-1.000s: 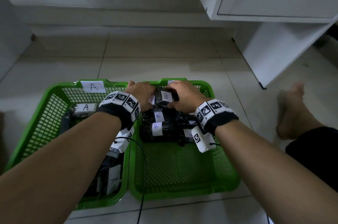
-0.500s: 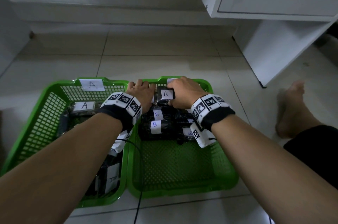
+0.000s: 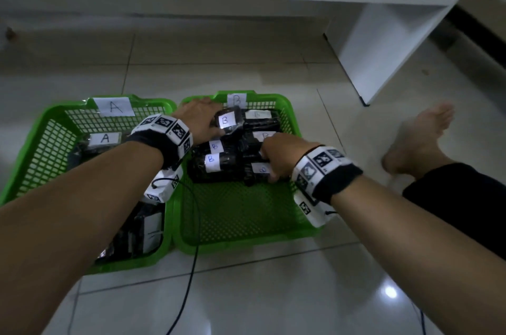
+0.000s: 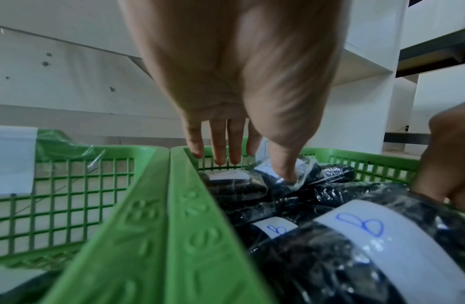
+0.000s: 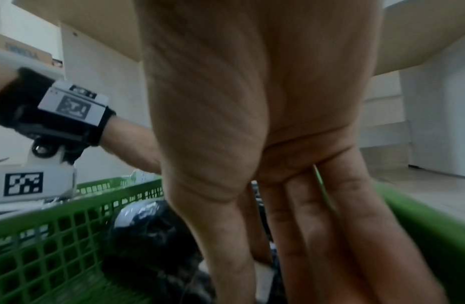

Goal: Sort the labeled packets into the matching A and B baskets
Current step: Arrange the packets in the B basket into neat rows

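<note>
Soft, light, slippery film-wrapped B packet (image 3: 228,122) at upper centre, pressed by left hand (image 3: 200,122), fingers straight; right hand (image 3: 282,155) grip indeterminate; best pinched across middle.

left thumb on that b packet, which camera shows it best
The left wrist view: the thumb presses straight down on the clear wrap of the B packet, contact fully visible. The head view shows the left hand beside the packet, thumb tip barely seen. The right wrist view shows only the left wrist, not the thumb.
</note>
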Demonstrator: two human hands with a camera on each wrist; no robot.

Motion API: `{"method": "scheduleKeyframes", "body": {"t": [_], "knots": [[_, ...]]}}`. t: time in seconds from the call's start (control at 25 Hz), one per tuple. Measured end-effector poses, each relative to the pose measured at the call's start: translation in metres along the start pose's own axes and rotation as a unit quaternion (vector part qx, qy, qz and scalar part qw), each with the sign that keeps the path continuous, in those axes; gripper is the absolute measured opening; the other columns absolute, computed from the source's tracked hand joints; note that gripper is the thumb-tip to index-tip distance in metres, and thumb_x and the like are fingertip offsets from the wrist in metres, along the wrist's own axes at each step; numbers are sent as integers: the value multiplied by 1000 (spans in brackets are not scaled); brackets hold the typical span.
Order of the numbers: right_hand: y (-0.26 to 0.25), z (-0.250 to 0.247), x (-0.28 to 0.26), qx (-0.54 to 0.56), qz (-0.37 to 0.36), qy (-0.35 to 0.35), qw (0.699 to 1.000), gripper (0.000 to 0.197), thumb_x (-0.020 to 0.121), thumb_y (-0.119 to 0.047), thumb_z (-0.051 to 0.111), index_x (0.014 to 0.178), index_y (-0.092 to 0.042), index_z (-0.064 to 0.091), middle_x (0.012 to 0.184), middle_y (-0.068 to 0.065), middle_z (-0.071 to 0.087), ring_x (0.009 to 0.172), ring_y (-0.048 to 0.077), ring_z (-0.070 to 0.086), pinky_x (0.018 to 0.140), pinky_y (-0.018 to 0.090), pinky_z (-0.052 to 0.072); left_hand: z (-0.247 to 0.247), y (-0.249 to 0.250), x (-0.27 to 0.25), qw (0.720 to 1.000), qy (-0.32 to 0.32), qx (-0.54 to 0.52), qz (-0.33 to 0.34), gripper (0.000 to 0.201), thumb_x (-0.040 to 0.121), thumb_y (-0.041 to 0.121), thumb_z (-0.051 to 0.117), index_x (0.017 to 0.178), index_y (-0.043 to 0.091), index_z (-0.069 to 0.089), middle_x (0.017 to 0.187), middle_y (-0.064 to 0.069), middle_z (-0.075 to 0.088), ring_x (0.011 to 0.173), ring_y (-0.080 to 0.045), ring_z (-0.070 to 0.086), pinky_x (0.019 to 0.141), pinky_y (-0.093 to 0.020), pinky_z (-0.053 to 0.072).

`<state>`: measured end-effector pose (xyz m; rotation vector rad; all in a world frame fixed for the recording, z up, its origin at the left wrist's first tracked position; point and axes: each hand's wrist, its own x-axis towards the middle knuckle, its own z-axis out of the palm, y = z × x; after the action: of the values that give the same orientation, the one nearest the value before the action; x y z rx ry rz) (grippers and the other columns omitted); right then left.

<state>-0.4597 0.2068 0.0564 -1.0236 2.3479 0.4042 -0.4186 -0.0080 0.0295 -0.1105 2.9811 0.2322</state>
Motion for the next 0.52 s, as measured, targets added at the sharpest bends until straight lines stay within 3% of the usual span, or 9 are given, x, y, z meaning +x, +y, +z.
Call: {"method": "scheduleKeyframes", "body": {"t": [0.12, 0.24, 0.4, 0.52], "knots": [[-6, 10, 6, -30, -24, 34, 999, 37, 81, -21, 82, 109, -8, 62, 101, 10, 63, 90, 29, 64, 73, 38, 53, 3, 7, 9, 1000, -10, -13, 8, 69, 81, 48, 73, 138, 20, 48, 129, -9, 57, 117, -28, 56, 100, -42, 46], [-2, 5, 7, -19, -31, 41, 999, 33, 79, -21, 85, 101, -11, 62, 97, 7, 63, 89, 27, 63, 72, 36, 51, 5, 14, 18, 1000, -14, 7, 0, 72, 81, 44, 75, 141, 19, 45, 132, -7, 56, 118, -26, 56, 101, -42, 47], [10, -16, -1, 65, 5, 5, 998, 38, 65, -31, 94, 74, -16, 61, 77, -1, 63, 76, 19, 65, 66, 33, 56, 6, 14, 21, 1000, -19, 7, -1, 69, 82, 43, 74, 139, 18, 45, 134, -7, 55, 120, -27, 55, 101, -43, 47], [21, -27, -7, 133, 9, 15, 991, 36, 62, -38, 94, 80, -15, 73, 82, 0, 71, 77, 19, 69, 61, 29, 54, 0, 17, 21, 1000, 8, -1, -5, 63, 79, 41, 73, 131, 17, 49, 124, -6, 55, 106, -26, 59, 88, -40, 52]]}}
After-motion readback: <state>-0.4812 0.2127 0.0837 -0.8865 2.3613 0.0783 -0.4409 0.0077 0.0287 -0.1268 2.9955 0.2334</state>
